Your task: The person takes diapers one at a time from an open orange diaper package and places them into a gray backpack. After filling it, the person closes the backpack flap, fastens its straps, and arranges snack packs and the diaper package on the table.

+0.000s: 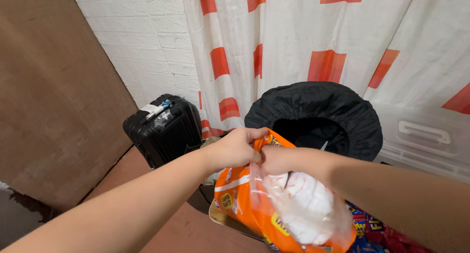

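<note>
**Both hands at the mouth of an orange plastic pack**

Left hand (236, 149): fingers curled shut, pinching the top edge of the orange plastic pack (245, 204). Forearm runs in from the lower left corner of the view.

Right hand (279, 160): closed on the same top edge, just beside the left hand, knuckles touching or nearly so. How the fingertips sit under the film cannot be told. Forearm enters from the lower right.

Pack: held up in front of the body, tilted, its clear window facing the camera. White folded items (303, 204) with faint orange print show through the window. The pack's lower end hangs over a flat tan-edged surface (225, 219).

Surroundings: a bin lined with a black bag (342, 111) stands just behind the hands. A black hard-shell suitcase (164, 128) stands upright at the left, near a brown board (54, 91). A white curtain with orange-red patches (313, 37) hangs behind. A clear plastic storage box (423, 135) lies at the right. Colourful wrapped packets (369, 228) lie at the lower right.
</note>
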